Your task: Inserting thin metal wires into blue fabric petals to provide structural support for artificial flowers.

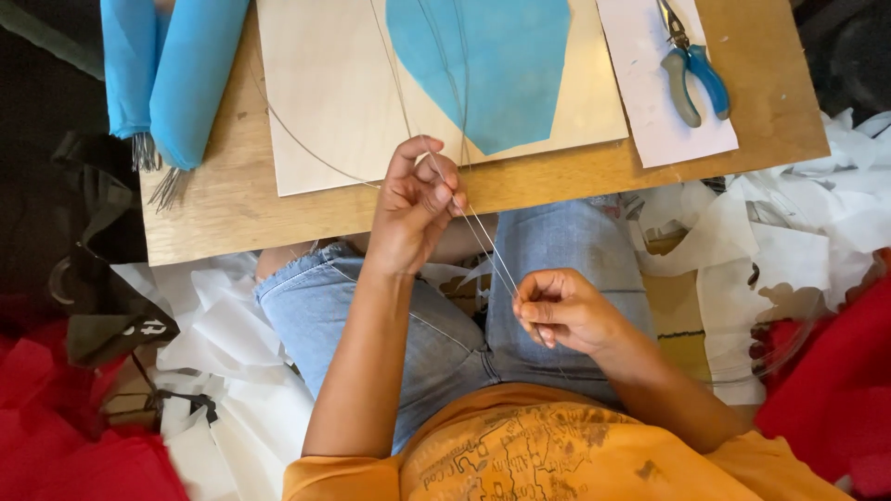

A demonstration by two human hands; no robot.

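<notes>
A wooden board [742, 111] is lying across the person's lap, bearing a pale plywood sheet [334, 93] with a blue paper cutout [492, 65] on it. Blue paper rolls [176, 74] are sitting at the board's left corner, and white paper scraps [789, 232] and red paper [835, 390] are spreading over the floor around the legs. Blue-handled pliers [691, 70] are resting on a white sheet [668, 111] at the board's right.

The left hand [413, 209] is hovering over the board's near edge, thumb and fingertips pinching a thin wire [487, 246]. The wire is running as two close strands from that pinch down and right to the right hand [557, 311], which is pinching its lower end above the lap, its other fingers curled in. Beyond the left hand, the wire is arcing up across the plywood and over the cutout.
</notes>
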